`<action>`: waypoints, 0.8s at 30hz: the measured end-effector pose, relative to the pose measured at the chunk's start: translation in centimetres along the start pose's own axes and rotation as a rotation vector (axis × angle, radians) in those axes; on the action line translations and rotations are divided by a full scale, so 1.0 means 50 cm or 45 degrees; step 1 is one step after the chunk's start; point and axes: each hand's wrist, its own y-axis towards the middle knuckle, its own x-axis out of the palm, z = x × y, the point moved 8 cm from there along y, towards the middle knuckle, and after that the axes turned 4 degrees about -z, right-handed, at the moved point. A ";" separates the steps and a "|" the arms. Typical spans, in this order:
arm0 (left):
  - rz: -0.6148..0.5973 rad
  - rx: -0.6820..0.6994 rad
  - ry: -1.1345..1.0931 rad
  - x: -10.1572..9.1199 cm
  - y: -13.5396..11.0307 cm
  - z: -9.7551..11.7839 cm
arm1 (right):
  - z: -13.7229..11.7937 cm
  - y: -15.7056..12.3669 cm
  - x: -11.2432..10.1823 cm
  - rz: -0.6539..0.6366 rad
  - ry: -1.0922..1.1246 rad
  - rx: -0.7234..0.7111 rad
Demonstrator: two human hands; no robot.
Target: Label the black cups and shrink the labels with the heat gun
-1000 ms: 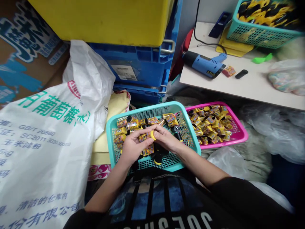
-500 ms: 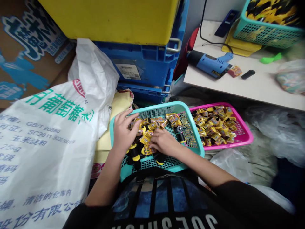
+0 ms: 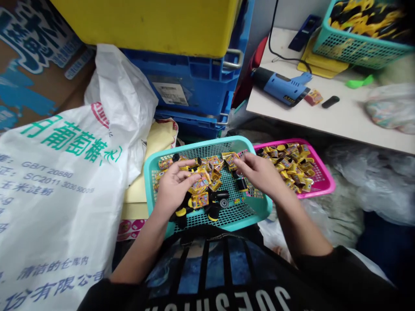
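Note:
My left hand (image 3: 175,185) is over the left part of a turquoise plastic basket (image 3: 262,209), its thumb and fingers closed around small yellow printed plastic sleeves (image 3: 201,178). At the basket's far right side is my right hand (image 3: 261,172), its fingers bent together beside another yellow printed sleeve (image 3: 229,160). What lies between those fingertips, if anything, is hidden. Below the hands, the basket holds several black tubes with yellow rings (image 3: 214,211) and more sleeves. A black cylinder (image 3: 241,184) stands under my right fingers.
A pink basket (image 3: 327,183) full of yellow sleeved pieces adjoins on the right. On the white table (image 3: 350,125) lie a blue heat gun (image 3: 282,86) and a green scoop (image 3: 359,82). Blue crates (image 3: 207,82) rise behind; a white sack (image 3: 65,194) lies left.
My right hand has moved from the basket's middle to its far right side. My left hand has turned and closed on yellow sleeves. The view has shifted slightly.

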 end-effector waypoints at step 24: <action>0.012 -0.169 -0.159 -0.021 -0.014 -0.053 | -0.053 -0.021 0.024 -0.089 1.339 -0.389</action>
